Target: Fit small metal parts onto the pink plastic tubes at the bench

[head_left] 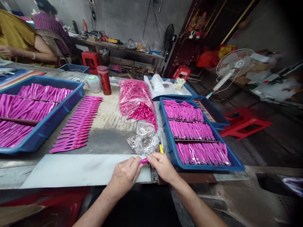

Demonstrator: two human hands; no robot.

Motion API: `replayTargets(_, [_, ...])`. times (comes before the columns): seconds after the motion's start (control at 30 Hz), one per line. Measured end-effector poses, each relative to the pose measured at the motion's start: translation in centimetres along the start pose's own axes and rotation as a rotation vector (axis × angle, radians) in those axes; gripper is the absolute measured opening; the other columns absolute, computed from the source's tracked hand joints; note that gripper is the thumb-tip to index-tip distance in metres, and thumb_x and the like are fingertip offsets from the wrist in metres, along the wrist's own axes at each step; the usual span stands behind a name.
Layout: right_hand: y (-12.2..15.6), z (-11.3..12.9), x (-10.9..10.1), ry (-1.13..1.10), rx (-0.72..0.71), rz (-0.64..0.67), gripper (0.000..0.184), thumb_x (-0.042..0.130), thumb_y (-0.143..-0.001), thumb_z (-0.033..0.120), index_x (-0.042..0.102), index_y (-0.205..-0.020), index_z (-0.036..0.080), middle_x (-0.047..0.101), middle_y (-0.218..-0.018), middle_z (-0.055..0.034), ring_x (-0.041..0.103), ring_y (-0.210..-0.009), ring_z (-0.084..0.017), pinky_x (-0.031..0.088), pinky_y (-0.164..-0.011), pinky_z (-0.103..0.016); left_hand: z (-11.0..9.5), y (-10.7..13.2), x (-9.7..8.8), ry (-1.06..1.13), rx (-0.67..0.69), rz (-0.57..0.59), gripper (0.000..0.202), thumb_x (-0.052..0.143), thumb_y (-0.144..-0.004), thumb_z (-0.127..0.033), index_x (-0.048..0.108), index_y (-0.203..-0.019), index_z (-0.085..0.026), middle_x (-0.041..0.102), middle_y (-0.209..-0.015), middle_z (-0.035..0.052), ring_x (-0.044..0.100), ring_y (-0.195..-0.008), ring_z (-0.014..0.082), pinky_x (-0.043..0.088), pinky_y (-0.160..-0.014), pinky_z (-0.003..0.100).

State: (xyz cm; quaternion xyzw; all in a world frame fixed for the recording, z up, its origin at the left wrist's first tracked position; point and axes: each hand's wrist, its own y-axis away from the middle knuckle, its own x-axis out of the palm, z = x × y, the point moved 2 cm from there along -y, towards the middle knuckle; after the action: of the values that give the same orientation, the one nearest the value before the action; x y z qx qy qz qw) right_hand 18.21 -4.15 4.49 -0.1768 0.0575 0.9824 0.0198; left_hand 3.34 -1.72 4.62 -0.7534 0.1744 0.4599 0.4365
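Note:
A small glossy pink plastic piece (144, 161) is held between my two hands, just above the right end of a white board (78, 170). My left hand (125, 174) is closed on its left end, thumb against the fingers. At its other end, my right hand (163, 166) pinches it with thumb and forefinger; most of the piece is hidden. Just beyond the hands lies a clear plastic bag of small metal parts (145, 143), with a yellow-handled tool (161, 148) beside it. Farther back, a clear bag (134, 90) is full of glossy pink pieces.
Long pink pieces (77, 124) lie in a row on the table. Blue trays of pink pieces stand left (35, 143) and right (187, 166). Behind are a red bottle (104, 82) and a lidded tub (93, 84). A person in yellow (19, 34) sits far left.

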Motion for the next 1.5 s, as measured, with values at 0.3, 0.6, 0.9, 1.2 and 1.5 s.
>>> replayTargets(0.3, [0.5, 1.1, -0.8, 0.175, -0.182, 0.079, 0.019, 0.055, -0.075, 0.030, 0.060, -0.088, 0.018, 0.059, -0.076, -0.0019, 0.053, -0.069, -0.014, 0.042, -0.063, -0.024, 0.2, 0.3, 0.2, 0.012, -0.004, 0.040, 0.021, 0.035, -0.086, -0.022, 0.052, -0.094, -0.014, 0.053, -0.063, 0.0010, 0.052, -0.050, 0.0105, 0.042, -0.046, 0.020])
replayTargets(0.6, [0.6, 1.6, -0.7, 0.195, -0.288, 0.116, 0.014, 0.052, -0.078, 0.023, 0.064, -0.086, 0.019, 0.065, -0.079, -0.0016, 0.057, -0.073, -0.013, 0.044, -0.068, -0.022, 0.3, 0.2, 0.0, 0.044, 0.026, 0.055, 0.020, 0.035, -0.086, -0.021, 0.053, -0.092, -0.016, 0.050, -0.062, -0.0002, 0.050, -0.049, 0.0097, 0.040, -0.046, 0.020])
replayTargets(0.9, [0.6, 1.5, -0.8, 0.209, -0.306, 0.137, 0.015, 0.052, -0.079, 0.025, 0.065, -0.086, 0.020, 0.066, -0.078, -0.0010, 0.058, -0.072, -0.012, 0.044, -0.067, -0.022, -0.1, 0.0, -0.5, -0.006, 0.056, 0.050, 0.019, 0.035, -0.086, -0.021, 0.053, -0.089, -0.016, 0.049, -0.060, -0.0008, 0.047, -0.046, 0.0089, 0.037, -0.043, 0.020])
replayTargets(1.2, [0.5, 1.2, -0.8, 0.219, -0.305, 0.150, 0.018, 0.052, -0.079, 0.028, 0.065, -0.088, 0.021, 0.066, -0.080, -0.0008, 0.059, -0.073, -0.012, 0.045, -0.067, -0.022, -0.2, -0.3, -0.8, -0.021, 0.074, 0.029, 0.020, 0.034, -0.086, -0.020, 0.053, -0.085, -0.016, 0.048, -0.058, -0.0015, 0.046, -0.045, 0.0083, 0.035, -0.042, 0.019])
replayTargets(1.5, [0.5, 1.4, -0.8, 0.246, -0.312, 0.155, 0.017, 0.052, -0.079, 0.029, 0.065, -0.087, 0.021, 0.067, -0.078, -0.0007, 0.059, -0.069, -0.012, 0.045, -0.066, -0.021, -0.2, -0.3, -0.6, -0.019, 0.078, 0.032, 0.019, 0.034, -0.085, -0.019, 0.053, -0.083, -0.016, 0.048, -0.058, -0.0015, 0.046, -0.045, 0.0086, 0.035, -0.042, 0.019])
